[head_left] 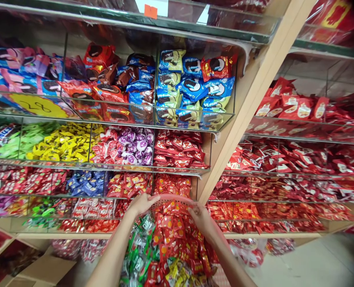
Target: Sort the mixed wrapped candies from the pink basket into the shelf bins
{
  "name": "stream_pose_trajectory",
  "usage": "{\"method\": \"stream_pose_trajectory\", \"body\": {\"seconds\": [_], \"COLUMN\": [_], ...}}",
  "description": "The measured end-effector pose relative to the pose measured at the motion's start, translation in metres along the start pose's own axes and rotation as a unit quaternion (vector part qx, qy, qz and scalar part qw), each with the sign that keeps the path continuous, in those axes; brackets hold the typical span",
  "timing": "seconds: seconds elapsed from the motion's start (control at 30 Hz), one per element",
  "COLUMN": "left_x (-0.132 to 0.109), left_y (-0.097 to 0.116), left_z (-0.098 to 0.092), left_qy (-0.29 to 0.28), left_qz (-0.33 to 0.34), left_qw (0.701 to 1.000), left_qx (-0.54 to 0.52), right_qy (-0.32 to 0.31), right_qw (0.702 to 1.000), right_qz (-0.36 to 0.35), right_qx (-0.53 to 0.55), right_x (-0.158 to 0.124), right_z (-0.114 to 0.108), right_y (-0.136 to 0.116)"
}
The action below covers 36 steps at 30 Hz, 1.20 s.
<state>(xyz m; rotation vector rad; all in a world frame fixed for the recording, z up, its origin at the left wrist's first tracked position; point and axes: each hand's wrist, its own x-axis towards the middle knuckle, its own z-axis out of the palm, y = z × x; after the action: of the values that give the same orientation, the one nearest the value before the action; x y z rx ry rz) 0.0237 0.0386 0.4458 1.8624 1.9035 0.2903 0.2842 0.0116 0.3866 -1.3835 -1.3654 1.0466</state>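
Observation:
Between my hands is a pink plastic basket with a perforated rim, full of wrapped sweets. My left hand grips its far rim on the left, fingers closed over the edge. On the right side of the same rim, my right hand is closed too. Red candy packets fill the middle and right of the basket. Green and clear wrapped sweets lie along the left, and yellow packets are at the near end. The basket's far edge is close to a shelf compartment of red packets.
Tiered shelves with clear dividers hold blue cookie packs, yellow sweets and purple-white sweets. A slanting wooden upright separates them from red packets on the right. A cardboard box sits low left, and bagged sweets lie beneath the shelf.

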Motion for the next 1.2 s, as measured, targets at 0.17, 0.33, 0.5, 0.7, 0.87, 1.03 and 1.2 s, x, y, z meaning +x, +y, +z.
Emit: {"method": "stream_pose_trajectory", "body": {"seconds": [0.17, 0.33, 0.5, 0.7, 0.87, 1.03, 1.2], "left_x": [-0.001, -0.001, -0.002, -0.004, -0.003, -0.003, -0.001], "left_y": [0.0, 0.0, 0.001, 0.001, 0.0, 0.0, -0.002], "left_z": [0.0, 0.001, 0.0, 0.0, 0.002, 0.001, 0.002], "left_qy": [-0.004, 0.006, 0.002, 0.003, 0.016, 0.016, 0.01], "left_qz": [-0.002, -0.007, -0.01, -0.017, -0.016, -0.006, -0.007], "left_qw": [1.0, 1.0, 1.0, 1.0, 1.0, 1.0, 1.0], "left_qx": [-0.009, -0.007, -0.008, 0.002, 0.007, 0.013, 0.007], "right_qy": [0.046, 0.063, -0.05, -0.188, -0.253, -0.261, -0.267], "right_qw": [0.974, 0.93, 0.958, 0.956, 0.945, 0.944, 0.945], "right_qz": [-0.047, -0.086, -0.146, -0.111, -0.085, -0.096, -0.123], "right_qx": [-0.216, -0.351, -0.242, -0.198, -0.192, -0.177, -0.144], "right_x": [-0.008, 0.002, 0.049, 0.108, 0.124, 0.128, 0.132], "right_z": [-0.015, -0.02, 0.008, 0.045, 0.057, 0.061, 0.06], "right_y": [-0.025, -0.058, -0.067, -0.06, -0.052, -0.041, -0.038]}}
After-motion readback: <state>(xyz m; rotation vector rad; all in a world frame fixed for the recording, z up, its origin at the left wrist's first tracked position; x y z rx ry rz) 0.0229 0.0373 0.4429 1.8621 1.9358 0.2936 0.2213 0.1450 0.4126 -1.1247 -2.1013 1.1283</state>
